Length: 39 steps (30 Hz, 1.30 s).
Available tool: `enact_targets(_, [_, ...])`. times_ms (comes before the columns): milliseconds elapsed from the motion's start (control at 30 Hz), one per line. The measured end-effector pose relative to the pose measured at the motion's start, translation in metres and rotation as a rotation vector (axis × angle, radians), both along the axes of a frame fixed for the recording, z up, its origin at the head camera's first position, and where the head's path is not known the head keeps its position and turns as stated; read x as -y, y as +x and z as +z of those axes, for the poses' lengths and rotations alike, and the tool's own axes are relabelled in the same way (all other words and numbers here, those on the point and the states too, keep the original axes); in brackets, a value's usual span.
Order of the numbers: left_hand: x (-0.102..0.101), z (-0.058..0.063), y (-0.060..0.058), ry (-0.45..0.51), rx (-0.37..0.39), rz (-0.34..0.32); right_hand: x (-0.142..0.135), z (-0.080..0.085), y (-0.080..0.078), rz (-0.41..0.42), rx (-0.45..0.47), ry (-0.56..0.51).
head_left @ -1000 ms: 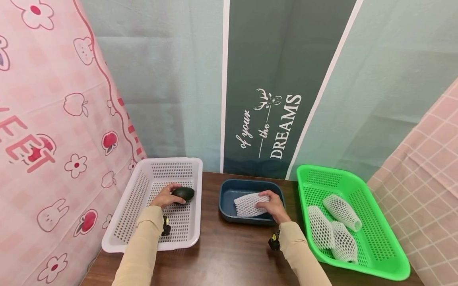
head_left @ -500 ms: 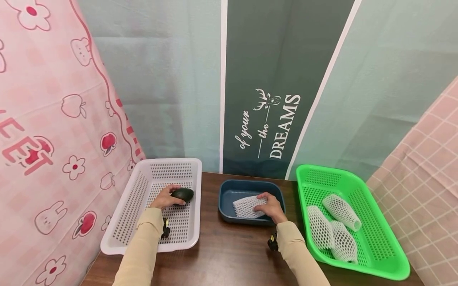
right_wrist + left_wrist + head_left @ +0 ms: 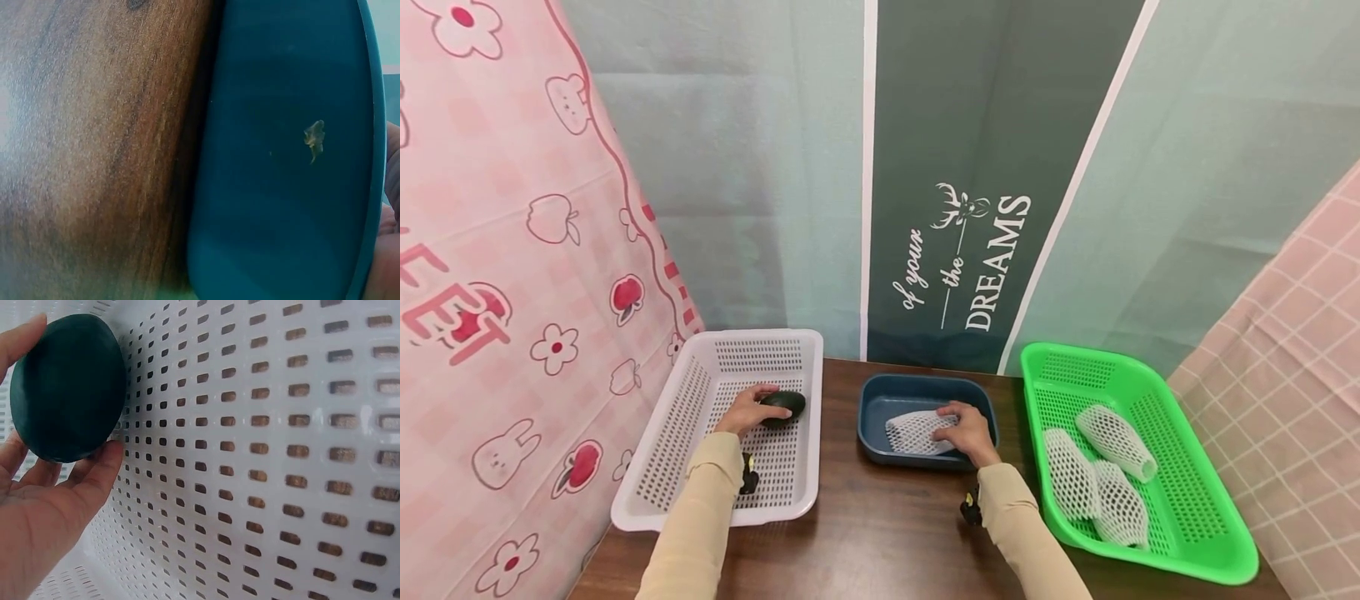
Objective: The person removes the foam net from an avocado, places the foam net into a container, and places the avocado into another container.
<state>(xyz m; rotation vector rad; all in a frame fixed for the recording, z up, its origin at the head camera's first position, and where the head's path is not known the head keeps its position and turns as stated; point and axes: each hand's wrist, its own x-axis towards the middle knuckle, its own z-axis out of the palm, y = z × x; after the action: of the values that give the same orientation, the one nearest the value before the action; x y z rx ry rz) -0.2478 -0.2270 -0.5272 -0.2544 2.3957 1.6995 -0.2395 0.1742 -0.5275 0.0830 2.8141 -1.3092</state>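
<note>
In the white basket [image 3: 815, 467] on the left, my left hand [image 3: 747, 412] grips a smooth dark green avocado [image 3: 786, 407]. The left wrist view shows the thumb on one side of the avocado [image 3: 69, 387] and curled fingers under the other. My right hand [image 3: 970, 433] reaches into the small blue tray [image 3: 880, 392], thumb and fingers on the right end of a white foam net sleeve [image 3: 913, 433]. From the right wrist, the blue tray's outer wall [image 3: 281, 187] fills much of the view and hides most of that hand [image 3: 390, 250].
A green basket [image 3: 1213, 467] at the right holds three white foam nets [image 3: 1116, 440]. All the containers stand on a brown wooden table [image 3: 880, 533]. A printed curtain [image 3: 737, 208] hangs close behind them, with pink cloth [image 3: 550, 267] on the left.
My right hand and the foam net have sunk very slightly in the blue tray. The left hand keeps its grip on the avocado at nearly the same place.
</note>
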Motion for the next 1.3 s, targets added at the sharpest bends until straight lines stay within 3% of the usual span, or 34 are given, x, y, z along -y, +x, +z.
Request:
enact_targets(233, [0.001, 0.001, 0.0, 0.017, 0.002, 0.031, -0.001, -0.001, -0.001, -0.011, 0.027, 0.016])
enact_targets(567, [0.0, 0.005, 0.0, 0.027, -0.027, 0.001, 0.0, 0.001, 0.0, 0.026, 0.073, 0.024])
enact_targets(867, [0.003, 0.01, 0.002, 0.013, -0.027, -0.011, 0.001, -0.001, -0.001, 0.012, 0.028, 0.02])
enact_targets(1300, [-0.003, 0.015, 0.003, -0.01, -0.111, 0.038, -0.002, 0.007, 0.0, -0.004, -0.069, -0.17])
